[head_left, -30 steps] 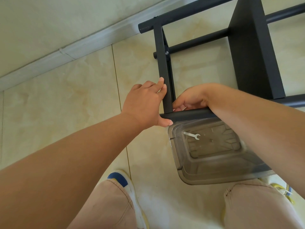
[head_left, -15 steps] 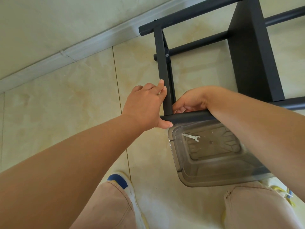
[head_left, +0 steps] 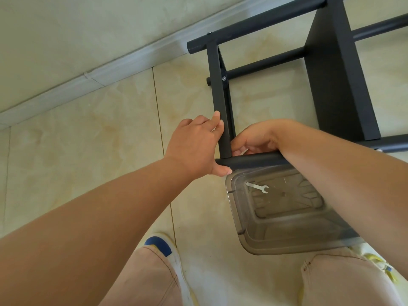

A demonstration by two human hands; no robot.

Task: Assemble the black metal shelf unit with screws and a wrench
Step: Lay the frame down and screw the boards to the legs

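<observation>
The black metal shelf unit (head_left: 337,85) lies on its side on the tiled floor, its round tubes joined by flat bars. My left hand (head_left: 196,144) grips the corner where an upright flat bar (head_left: 220,102) meets the near tube (head_left: 254,161), fingers on the bar and thumb under the tube. My right hand (head_left: 254,138) is curled just behind that joint, fingertips pinched at it; what they hold is hidden. A small silver wrench (head_left: 257,187) lies inside a clear plastic bin (head_left: 287,244) below the tube. A screw head (head_left: 224,78) shows higher on the bar.
A pale baseboard (head_left: 88,82) and wall run diagonally at the upper left. My knees and white shoes (head_left: 163,250) are at the bottom, on either side of the bin. Beige floor tiles stretch to the left of the frame.
Both hands stay at the same corner joint. The view has shifted slightly, so the shelf and bin sit a little lower in the frame.
</observation>
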